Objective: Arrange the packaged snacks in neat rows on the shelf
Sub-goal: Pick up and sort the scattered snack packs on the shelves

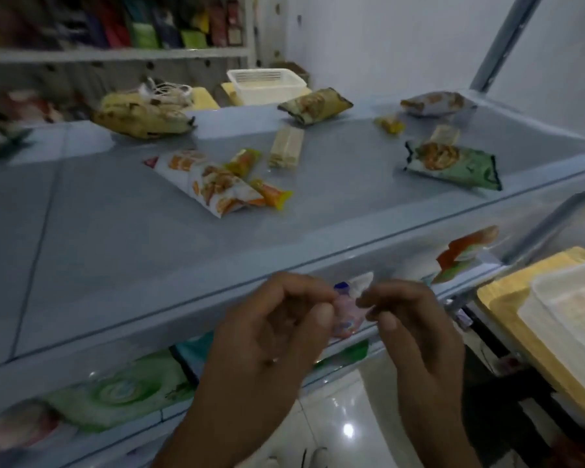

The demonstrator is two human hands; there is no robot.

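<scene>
Both hands meet in front of the shelf's front edge. My left hand (277,319) and my right hand (409,319) pinch a small pink and white snack packet (348,310) between their fingertips. On the grey-blue shelf (115,231) snack packs lie scattered: a white and orange pack (206,180), two small orange sticks (272,194), a beige wafer pack (286,146), a green pack (453,162), a dark green and gold pack (314,105), a white pack (436,103), a small yellow pack (389,125) and a yellow pack (142,118).
A white plastic basket (267,86) stands behind the shelf. An upper shelf (115,54) holds upright packs. Green packs (115,396) lie on the lower shelf. A yellow board with white trays (554,305) sits at the right. A glossy white floor (338,420) lies below.
</scene>
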